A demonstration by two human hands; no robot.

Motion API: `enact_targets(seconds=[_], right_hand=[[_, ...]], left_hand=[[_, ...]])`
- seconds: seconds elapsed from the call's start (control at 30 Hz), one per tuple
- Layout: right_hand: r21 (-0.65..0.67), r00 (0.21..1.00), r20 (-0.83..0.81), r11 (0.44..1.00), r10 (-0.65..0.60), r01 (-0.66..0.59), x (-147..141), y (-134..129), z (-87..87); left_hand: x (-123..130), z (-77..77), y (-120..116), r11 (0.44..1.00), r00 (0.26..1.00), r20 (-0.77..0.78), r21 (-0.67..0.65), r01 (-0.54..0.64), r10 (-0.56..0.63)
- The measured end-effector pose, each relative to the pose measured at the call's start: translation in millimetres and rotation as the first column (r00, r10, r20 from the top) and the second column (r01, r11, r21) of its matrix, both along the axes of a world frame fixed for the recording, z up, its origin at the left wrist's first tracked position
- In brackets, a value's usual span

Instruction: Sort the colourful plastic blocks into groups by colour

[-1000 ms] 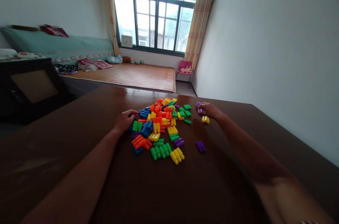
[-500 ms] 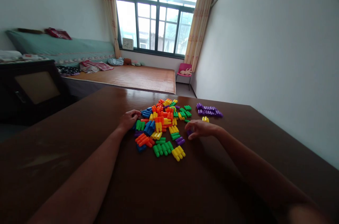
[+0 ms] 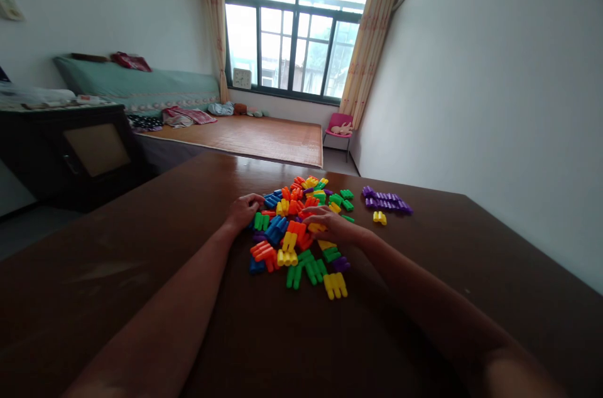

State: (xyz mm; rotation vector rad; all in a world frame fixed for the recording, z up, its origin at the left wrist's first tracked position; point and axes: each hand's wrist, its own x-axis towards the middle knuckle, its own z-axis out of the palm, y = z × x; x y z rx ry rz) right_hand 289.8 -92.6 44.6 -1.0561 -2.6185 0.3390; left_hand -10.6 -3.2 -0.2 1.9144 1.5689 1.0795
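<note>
Right hand (image 3: 332, 222) fingers spread over the block pile (image 3: 296, 231); can't tell left hand (image 3: 242, 211) grip. Clumsy swipe could spill it off the table (image 3: 264, 335) at the far edge.

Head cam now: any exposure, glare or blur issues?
Head view, upper part: window blown out nearly white; head view, foreground: table dark, pale sheen along its far edge, shadow by the right forearm, whose near end is blurred; head view, centre: block pile small, colours distinguishable.
</note>
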Motion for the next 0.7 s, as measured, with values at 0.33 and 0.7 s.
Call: enact_targets(seconds=[0.33,0.7], right_hand=[[-0.222,0.953,-0.304,0.973,-0.015,-0.056,44.2,-10.7,12.4],[0.002,0.97,-0.217,0.994,-0.105,0.108,-25.0,-0.7,30.1]], left_hand=[[0.2,1.6,-0.5,1.0,1.0,-0.027,-0.012,-0.006,0.005],[0.8,-2.6,0.0,0.998,0.973,0.229,-0.045,0.042,-0.031]])
